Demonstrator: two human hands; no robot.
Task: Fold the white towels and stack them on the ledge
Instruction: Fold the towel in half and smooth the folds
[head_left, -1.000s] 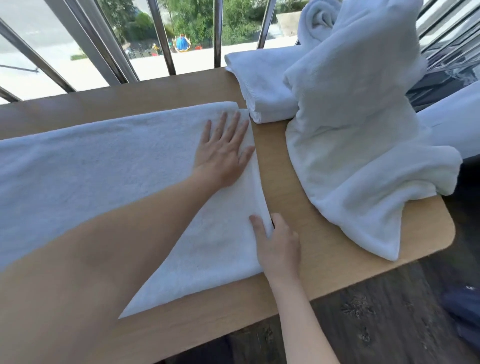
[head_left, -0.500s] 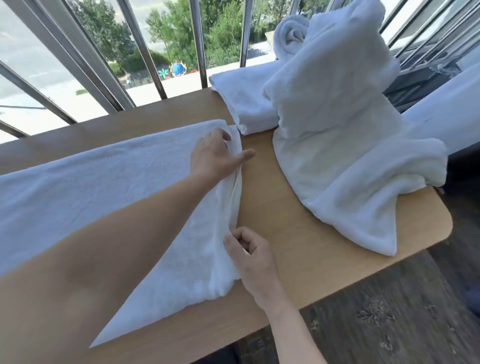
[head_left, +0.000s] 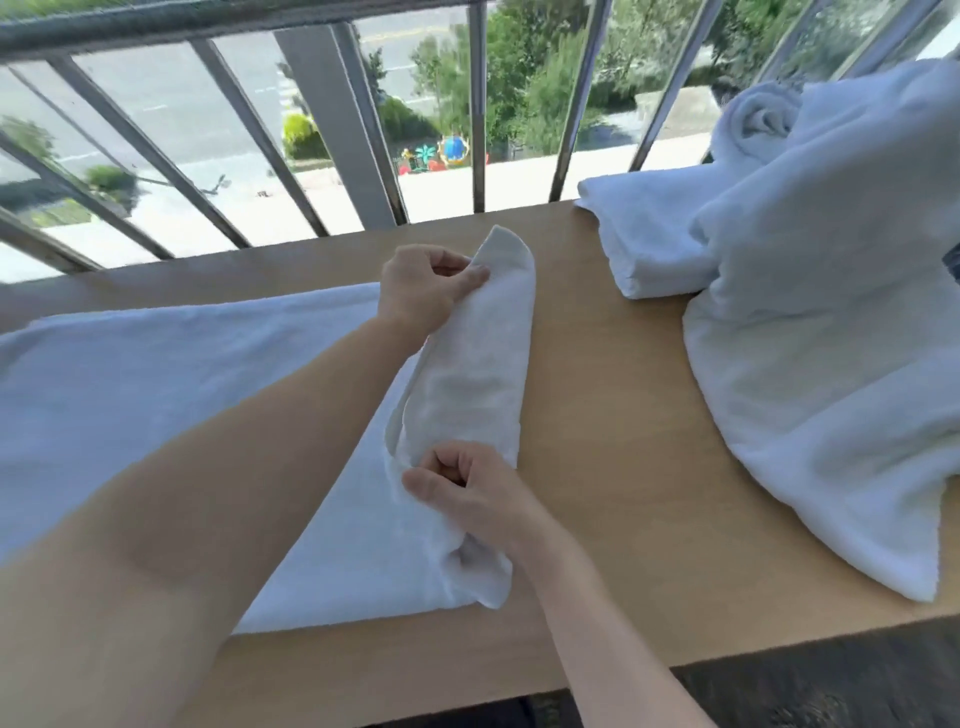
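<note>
Step in hand, as I read it: first cross fold of the towel (head_left: 156, 415).

- Towel lies flat along the ledge (head_left: 597, 389) and runs out of frame on the left. Its right end is raised off the wood and curls over toward the left.
- Left hand (head_left: 426, 291) pinches the far corner of that end, thumb and fingers closed on the cloth.
- Right hand (head_left: 467, 493) pinches the near corner, fingers curled round the edge.
- Both hands are off the ledge. The raised end sags between them, and a loose flap hangs just below the right hand.
- Folded towel (head_left: 644, 244) sits at the far right of the ledge, next to the railing (head_left: 332, 130).
- A heap (head_left: 810, 338) of unfolded towelling leans on it and spills toward the near edge.
- A roll (head_left: 758, 119) shows behind the heap. I cannot tell whether it is a separate towel.

Progress, my judgement: early. One towel is folded, one is in hand, and the heap is untouched.

Next move, my judgement:
- Carry both corners leftward together, level with each other, and lay the end down on the flat part with the long edges matched.
- Take up the sag and the hanging flap first, or the fold will crease.
- Then flatten the fold and halve again before stacking on the folded towel, where the heap's overlap may get in the way.
</note>
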